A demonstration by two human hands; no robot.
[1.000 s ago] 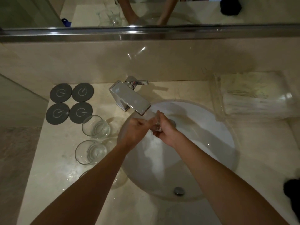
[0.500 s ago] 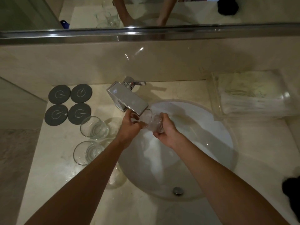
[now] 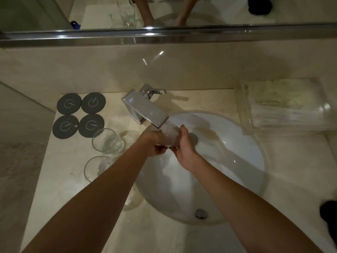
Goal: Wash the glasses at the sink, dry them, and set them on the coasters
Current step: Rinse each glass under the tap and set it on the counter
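Two hands cup one clear round tumbler glass (image 3: 170, 136) under square chrome tap (image 3: 145, 108), water running in: left hand (image 3: 155, 143) and right hand (image 3: 184, 143) wrap its sides. Judgement: wet, slippery, breakable; grip walls firmly, not rim.

Left forearm (image 3: 102, 189) hides part of two counter glasses (image 3: 94, 168).

It was a bathroom, hotel-style: a round white basin (image 3: 228, 161) sunk into a beige marble vanity top (image 3: 63, 179), a square chrome tap (image 3: 145, 110), a wide mirror (image 3: 182, 11) above, folded towels (image 3: 288, 110) and four matching dark coasters (image 3: 80, 114).
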